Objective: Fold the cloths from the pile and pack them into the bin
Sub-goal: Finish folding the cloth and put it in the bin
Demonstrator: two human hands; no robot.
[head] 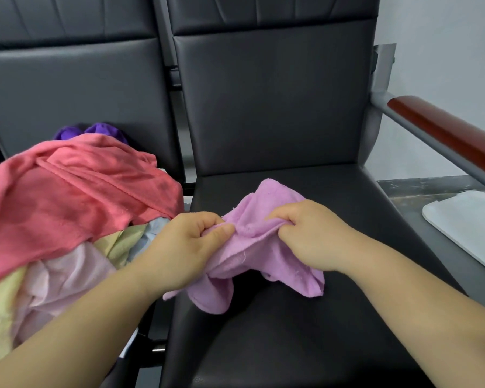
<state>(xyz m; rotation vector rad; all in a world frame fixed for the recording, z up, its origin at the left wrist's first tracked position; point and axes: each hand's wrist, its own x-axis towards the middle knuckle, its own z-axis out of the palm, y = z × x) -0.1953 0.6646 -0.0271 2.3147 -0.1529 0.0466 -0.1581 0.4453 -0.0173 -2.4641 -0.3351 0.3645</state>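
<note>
A crumpled lilac cloth [259,222] hangs just above the black chair seat [277,345], bunched between both hands. My left hand [185,247] pinches its upper edge on the left side. My right hand [308,233] grips the same edge a short way to the right. The cloth's lower corners droop below my hands toward the seat. On the neighbouring seat to the left lies the pile of cloths [67,208]: a coral one on top, with pale yellow, pale pink, light blue and purple ones under and behind it. No bin is in view.
Two black padded chairs stand side by side with tall backrests [272,93]. A red-brown armrest [448,135] on a grey bar runs along the right. A white flat object [468,228] lies on a dark surface at the far right.
</note>
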